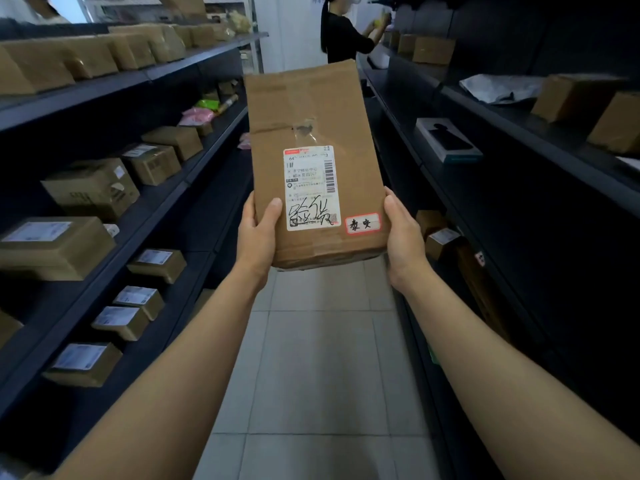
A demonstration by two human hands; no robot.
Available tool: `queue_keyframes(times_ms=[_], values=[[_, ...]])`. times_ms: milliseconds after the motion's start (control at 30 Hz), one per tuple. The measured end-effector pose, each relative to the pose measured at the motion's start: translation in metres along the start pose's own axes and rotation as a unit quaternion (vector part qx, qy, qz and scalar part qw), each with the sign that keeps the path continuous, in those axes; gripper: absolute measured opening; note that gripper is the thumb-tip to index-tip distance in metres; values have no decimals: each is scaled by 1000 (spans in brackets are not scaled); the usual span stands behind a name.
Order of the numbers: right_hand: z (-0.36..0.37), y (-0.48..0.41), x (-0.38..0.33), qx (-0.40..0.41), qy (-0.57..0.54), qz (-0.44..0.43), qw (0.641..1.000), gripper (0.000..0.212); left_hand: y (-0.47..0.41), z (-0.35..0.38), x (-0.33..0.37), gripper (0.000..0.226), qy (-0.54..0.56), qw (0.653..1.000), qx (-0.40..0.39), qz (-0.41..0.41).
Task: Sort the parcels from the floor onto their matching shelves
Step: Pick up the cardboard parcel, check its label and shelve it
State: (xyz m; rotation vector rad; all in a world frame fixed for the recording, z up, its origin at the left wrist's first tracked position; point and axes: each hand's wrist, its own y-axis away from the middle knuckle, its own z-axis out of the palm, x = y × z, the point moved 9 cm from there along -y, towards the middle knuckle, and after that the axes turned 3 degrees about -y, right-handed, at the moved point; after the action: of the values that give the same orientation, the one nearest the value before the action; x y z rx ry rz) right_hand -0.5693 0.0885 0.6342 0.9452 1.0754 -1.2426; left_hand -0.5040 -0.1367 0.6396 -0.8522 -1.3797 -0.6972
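Observation:
A tall brown cardboard parcel is held up in the middle of the aisle, above the tiled floor. It carries a white shipping label with handwriting and a small red-edged sticker at its lower right. My left hand grips its lower left edge, thumb on the front face. My right hand grips the lower right edge. The parcel's near end tilts toward me.
Dark shelving on the left holds several brown boxes on each level. Dark shelves on the right hold boxes, a grey bag and a flat dark package. A person in black stands at the aisle's far end. Pale floor tiles run between.

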Motion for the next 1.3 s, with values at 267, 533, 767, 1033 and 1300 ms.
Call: queue_keyframes(times_ms=[267, 533, 767, 1033, 1300], values=[[-2, -102, 2, -8, 0, -10, 1000, 43, -86, 45, -9, 57, -14, 1000, 3, 10], [6, -175, 8, 47, -24, -15, 999, 41, -169, 71, -14, 57, -19, 999, -19, 30], [13, -230, 34, 150, -37, 5, 988, 39, -254, 101, -39, 48, -22, 995, -99, 10], [-17, -247, 63, 307, -58, 25, 950, 37, -321, 171, -83, 48, -34, 972, -232, -24], [-116, -223, 78, 430, -44, 64, 899, 40, -289, 294, -140, 60, -73, 926, -356, -101]])
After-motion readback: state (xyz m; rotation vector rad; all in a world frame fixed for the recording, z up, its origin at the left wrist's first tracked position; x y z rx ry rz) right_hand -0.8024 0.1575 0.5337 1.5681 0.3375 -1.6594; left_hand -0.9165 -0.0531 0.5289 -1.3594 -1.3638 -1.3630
